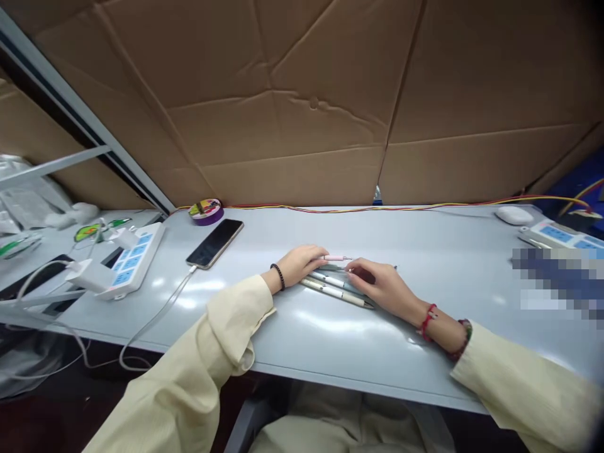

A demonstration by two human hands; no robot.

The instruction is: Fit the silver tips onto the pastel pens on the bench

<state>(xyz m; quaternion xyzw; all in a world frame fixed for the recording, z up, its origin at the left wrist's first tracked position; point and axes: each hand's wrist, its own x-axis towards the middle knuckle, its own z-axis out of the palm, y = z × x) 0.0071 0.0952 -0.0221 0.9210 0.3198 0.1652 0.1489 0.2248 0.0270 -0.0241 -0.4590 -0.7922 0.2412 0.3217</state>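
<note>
Several slim pens lie side by side on the grey-white tabletop in front of me. My left hand is closed over the left end of a pink pen, whose thin tip points right. My right hand reaches in from the right with thumb and index finger pinched together. A tiny pale spot shows at those fingertips, too small to name. Under and between my hands rest a white pen and a cream pen, the cream one nearest me. My right fingers partly hide the other pens.
A phone on a white cable and a purple tape roll lie to the left, beside a power strip. Thin wires run along the back edge below cardboard. A white rounded case sits at the right.
</note>
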